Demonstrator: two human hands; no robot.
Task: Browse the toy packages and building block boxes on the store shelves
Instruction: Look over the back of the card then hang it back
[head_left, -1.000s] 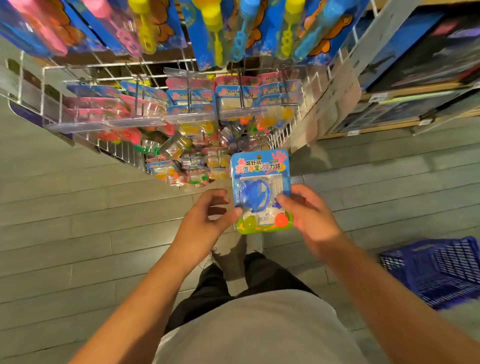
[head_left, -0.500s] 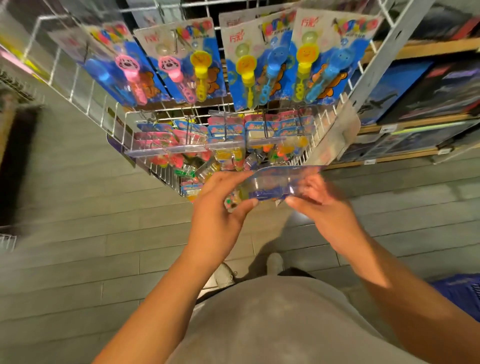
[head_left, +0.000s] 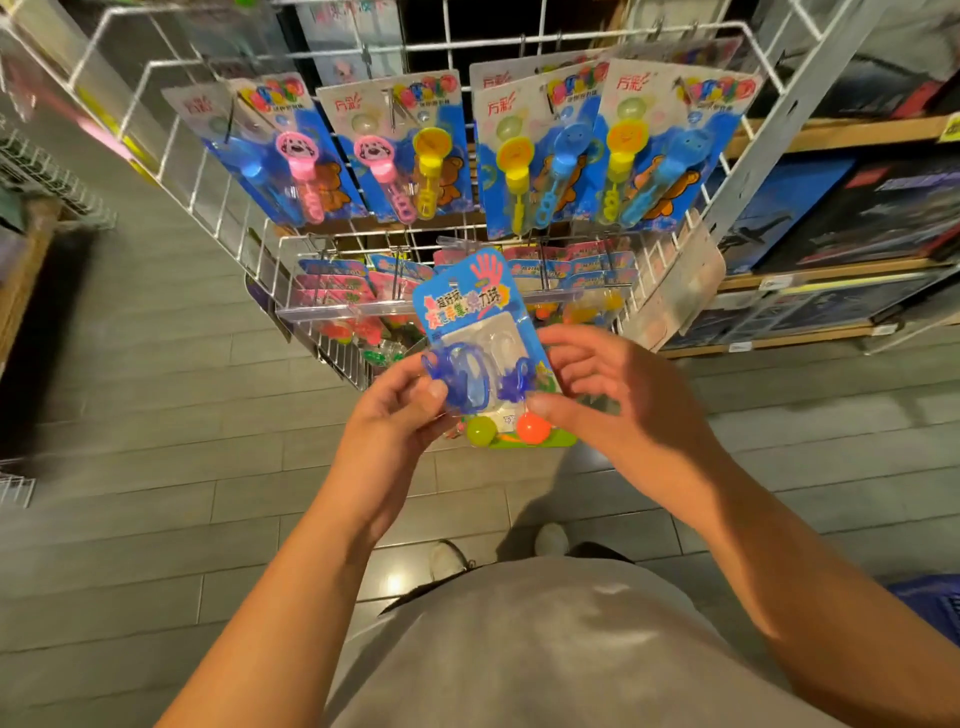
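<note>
Fingers of both left hand (head_left: 387, 415) and right hand (head_left: 618, 400) pinching blue toy package (head_left: 480, 332) before wire rack (head_left: 208, 171).

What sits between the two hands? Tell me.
In the head view, a blue toy pack spans the gap. The left hand pinches its left edge, the right hand its right edge; a green ball and an orange ball show below.

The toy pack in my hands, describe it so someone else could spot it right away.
Start at the white wire rack with its row of hanging bubble wand cards. In front of it, the left hand and right hand pinch a blue card. Only it shows blue sticky hands above a green and an orange ball.
</note>
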